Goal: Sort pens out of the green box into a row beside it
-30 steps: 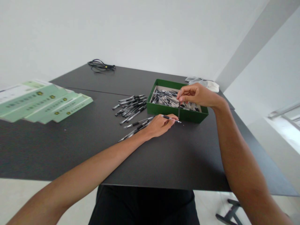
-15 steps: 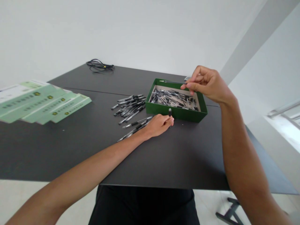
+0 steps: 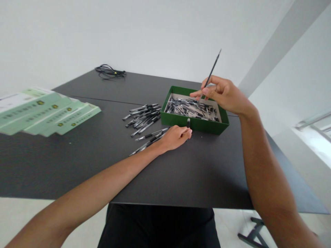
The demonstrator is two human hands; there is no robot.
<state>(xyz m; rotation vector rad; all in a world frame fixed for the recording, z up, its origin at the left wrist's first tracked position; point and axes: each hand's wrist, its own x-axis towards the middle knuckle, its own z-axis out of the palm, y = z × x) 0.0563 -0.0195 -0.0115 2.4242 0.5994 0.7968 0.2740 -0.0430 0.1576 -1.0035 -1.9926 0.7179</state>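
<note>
My left hand (image 3: 177, 137) rests on the dark table just in front of the green box (image 3: 195, 126). Its fingers are closed around a pen barrel (image 3: 188, 122), which stands upright with its top end showing; the lower part is mostly hidden. Above the box, my right hand (image 3: 221, 93) pinches a thin black pen refill (image 3: 212, 70) that slants up to the right, tip uppermost. Inside the box lie many loose pen parts (image 3: 190, 107). A pile of black and clear pens (image 3: 144, 117) lies left of the box, some beside my left forearm.
Green printed booklets (image 3: 49, 112) lie fanned out on the left of the table (image 3: 103, 151). A coiled black cable (image 3: 110, 71) sits at the far edge, near the white wall. The table's front edge runs just before my lap.
The refill in my right hand has swung from nearly level, pointing left, to steeply upward. My right hand has shifted slightly left and down; my left hand has stayed in place.
</note>
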